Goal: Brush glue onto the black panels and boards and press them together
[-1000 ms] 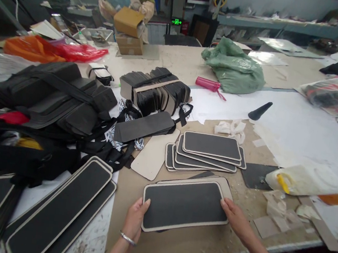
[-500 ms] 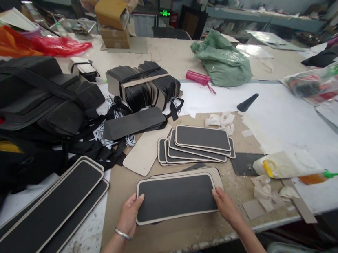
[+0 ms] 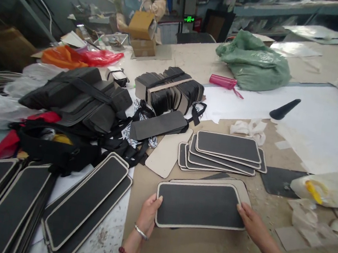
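Between my two hands is a dark rectangular panel (image 3: 199,206) with rounded corners and a pale border. My left hand (image 3: 148,211) grips its left edge, thumb on top. Holding the right edge, my right hand (image 3: 251,218) also has its thumb on the upper face. Part of another pale-edged panel (image 3: 244,189) shows under the far side. Beyond it lies a fanned pile of similar, smaller bordered panels (image 3: 228,145). A plain beige panel (image 3: 165,159) rests to the left of that pile.
Long bordered panels (image 3: 85,202) lie at the left, beside stacks of more (image 3: 24,203). Black straps and a strapped dark bundle (image 3: 89,96) sit behind them. A plastic bottle (image 3: 324,188) lies at the right. A green bag (image 3: 253,63) stands farther back, and a person handles cardboard boxes (image 3: 142,27).
The view has turned left, so the scene appears shifted to the right. The panel stays in both hands and looks more level from side to side.
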Tool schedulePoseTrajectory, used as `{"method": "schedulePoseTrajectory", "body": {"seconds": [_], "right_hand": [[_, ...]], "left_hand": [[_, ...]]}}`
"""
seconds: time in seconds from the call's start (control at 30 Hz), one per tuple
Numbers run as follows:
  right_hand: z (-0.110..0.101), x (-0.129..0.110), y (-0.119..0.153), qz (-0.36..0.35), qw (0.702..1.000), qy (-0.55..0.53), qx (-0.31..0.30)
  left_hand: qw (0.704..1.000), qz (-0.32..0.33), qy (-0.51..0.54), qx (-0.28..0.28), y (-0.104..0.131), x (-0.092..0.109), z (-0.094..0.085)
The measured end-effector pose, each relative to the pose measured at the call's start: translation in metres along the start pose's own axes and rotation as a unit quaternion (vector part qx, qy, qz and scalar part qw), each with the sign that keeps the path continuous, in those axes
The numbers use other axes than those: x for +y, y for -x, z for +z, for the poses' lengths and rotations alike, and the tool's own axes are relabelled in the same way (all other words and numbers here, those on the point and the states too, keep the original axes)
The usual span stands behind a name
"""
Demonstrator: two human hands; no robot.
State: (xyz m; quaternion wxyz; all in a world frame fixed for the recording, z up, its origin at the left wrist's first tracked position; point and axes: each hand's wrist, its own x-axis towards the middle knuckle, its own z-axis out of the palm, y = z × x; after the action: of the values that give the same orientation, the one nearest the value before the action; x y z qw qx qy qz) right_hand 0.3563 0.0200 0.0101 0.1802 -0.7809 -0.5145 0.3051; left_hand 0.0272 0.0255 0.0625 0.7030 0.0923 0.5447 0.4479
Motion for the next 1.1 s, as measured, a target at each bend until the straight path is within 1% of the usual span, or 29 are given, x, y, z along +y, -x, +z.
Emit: {"method": "schedulePoseTrajectory", "body": {"seconds": [0.1, 0.17, 0.23, 0.27, 0.33, 0.43, 0.53, 0.6, 0.67, 0.73, 0.8, 0.87, 0.9, 0.93, 0.97, 1.0, 1.03, 1.07, 1.1], "right_hand": [[-0.005, -0.001, 0.004, 0.012, 1.0, 0.002, 0.002], [-0.011, 0.0, 0.005, 0.015, 1.0, 0.001, 0.008], [-0.022, 0.002, 0.0, 0.019, 1.0, -0.008, 0.014], [-0.029, 0.003, -0.005, 0.022, 0.999, -0.015, 0.019], [-0.044, 0.004, -0.024, 0.02, 0.999, -0.03, 0.037], [-0.069, 0.0, -0.066, -0.013, 0.997, -0.039, 0.072], [-0.089, -0.007, -0.116, -0.043, 0.993, -0.008, 0.112], [-0.096, -0.009, -0.147, -0.05, 0.99, 0.012, 0.135], [-0.098, -0.006, -0.171, -0.054, 0.988, 0.02, 0.142], [-0.096, 0.001, -0.186, -0.052, 0.988, 0.035, 0.139], [-0.093, 0.009, -0.192, -0.039, 0.988, 0.057, 0.137], [-0.093, 0.011, -0.191, -0.027, 0.985, 0.086, 0.144], [-0.093, 0.009, -0.19, -0.032, 0.981, 0.109, 0.154], [-0.093, 0.004, -0.189, -0.048, 0.975, 0.138, 0.169], [-0.092, -0.003, -0.188, -0.075, 0.965, 0.168, 0.186], [-0.09, -0.012, -0.189, -0.108, 0.953, 0.197, 0.203], [-0.086, -0.021, -0.191, -0.143, 0.94, 0.222, 0.217], [-0.081, -0.029, -0.193, -0.175, 0.928, 0.24, 0.223], [-0.073, -0.035, -0.196, -0.199, 0.922, 0.25, 0.22]], "left_hand": [[1.0, 0.009, -0.008, 0.001, 0.006, 0.002, 0.001], [1.0, 0.012, -0.019, 0.001, 0.007, 0.008, 0.006], [1.0, 0.012, -0.023, -0.014, 0.004, 0.019, 0.016], [0.999, 0.013, -0.021, -0.03, -0.001, 0.025, 0.023], [0.997, 0.019, -0.017, -0.067, -0.017, 0.039, 0.044], [0.992, 0.038, -0.025, -0.116, -0.056, 0.058, 0.086], [0.986, 0.073, -0.054, -0.138, -0.101, 0.069, 0.133], [0.983, 0.095, -0.07, -0.142, -0.129, 0.072, 0.16], [0.981, 0.11, -0.087, -0.137, -0.154, 0.072, 0.179], [0.979, 0.124, -0.114, -0.114, -0.174, 0.069, 0.188], [0.976, 0.144, -0.147, -0.07, -0.188, 0.064, 0.188], [0.971, 0.17, -0.17, -0.015, -0.195, 0.059, 0.186], [0.964, 0.192, -0.182, 0.006, -0.195, 0.056, 0.187], [0.951, 0.227, -0.207, 0.017, -0.194, 0.054, 0.188], [0.929, 0.273, -0.247, 0.015, -0.193, 0.05, 0.192], [0.896, 0.323, -0.304, 0.0, -0.191, 0.047, 0.196], [0.851, 0.368, -0.374, -0.026, -0.189, 0.043, 0.202], [0.798, 0.401, -0.446, -0.059, -0.188, 0.039, 0.208], [0.749, 0.414, -0.51, -0.09, -0.188, 0.035, 0.214]]}}
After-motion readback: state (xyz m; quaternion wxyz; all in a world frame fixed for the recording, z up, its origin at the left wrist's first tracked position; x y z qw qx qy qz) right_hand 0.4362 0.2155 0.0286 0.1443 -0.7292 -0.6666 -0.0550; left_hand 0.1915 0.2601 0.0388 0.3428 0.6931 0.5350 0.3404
